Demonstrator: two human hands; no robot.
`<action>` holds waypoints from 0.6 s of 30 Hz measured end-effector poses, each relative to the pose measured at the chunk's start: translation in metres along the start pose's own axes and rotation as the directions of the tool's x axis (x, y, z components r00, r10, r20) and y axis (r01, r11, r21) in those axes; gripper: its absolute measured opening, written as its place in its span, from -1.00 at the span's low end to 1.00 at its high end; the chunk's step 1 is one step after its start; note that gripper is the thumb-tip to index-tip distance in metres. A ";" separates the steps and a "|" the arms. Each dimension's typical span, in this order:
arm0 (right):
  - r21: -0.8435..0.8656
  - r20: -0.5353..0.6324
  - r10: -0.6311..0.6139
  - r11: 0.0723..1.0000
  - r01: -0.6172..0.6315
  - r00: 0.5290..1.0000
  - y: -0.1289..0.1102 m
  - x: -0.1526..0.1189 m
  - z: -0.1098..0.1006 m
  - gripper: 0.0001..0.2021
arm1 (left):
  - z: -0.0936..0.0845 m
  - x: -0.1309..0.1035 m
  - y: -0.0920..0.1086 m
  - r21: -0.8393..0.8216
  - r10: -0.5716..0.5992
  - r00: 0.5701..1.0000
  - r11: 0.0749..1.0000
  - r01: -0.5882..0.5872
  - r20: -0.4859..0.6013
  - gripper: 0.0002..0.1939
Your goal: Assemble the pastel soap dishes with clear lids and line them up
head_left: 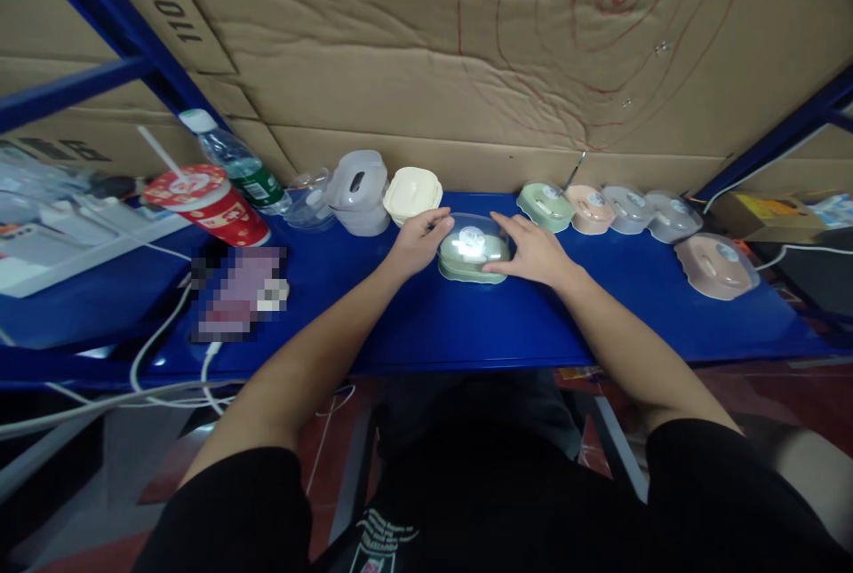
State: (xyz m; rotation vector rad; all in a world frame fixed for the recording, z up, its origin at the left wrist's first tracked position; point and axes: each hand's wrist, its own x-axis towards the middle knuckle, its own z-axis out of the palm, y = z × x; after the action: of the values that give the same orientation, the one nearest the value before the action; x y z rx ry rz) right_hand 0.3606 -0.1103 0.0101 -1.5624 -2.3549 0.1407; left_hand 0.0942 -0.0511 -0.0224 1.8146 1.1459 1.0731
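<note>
A green soap box [470, 269] with a clear domed lid [474, 243] sits on the blue table [426, 324] in front of me. My left hand [418, 242] grips the lid's left side, its fingers curled at the rim. On the right side, my right hand [529, 248] holds the lid between thumb and fingers. A round label shows on top of the dome. Behind it to the left stand a cream box part [413, 193] and a stack of grey box parts [360, 191].
Several lidded boxes, one green [545, 207] and one pink [716, 266], line the right side. At left are a red cup [217, 204] with a straw, a water bottle [240, 164], a blurred-out item [236, 293] and white cables [139, 369]. Cardboard [373, 49] walls the back.
</note>
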 end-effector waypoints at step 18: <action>0.149 0.215 -0.068 0.988 0.036 0.974 0.017 0.001 0.008 0.28 | 0.002 -0.012 0.008 0.170 -0.120 0.976 0.981 0.089 0.181 -0.51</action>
State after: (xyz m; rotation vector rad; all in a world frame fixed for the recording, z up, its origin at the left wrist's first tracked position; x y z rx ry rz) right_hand 0.3723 -0.1017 -0.0010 -1.4812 -2.4846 0.4846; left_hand 0.0954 -0.0652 -0.0192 1.9111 1.2257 0.7459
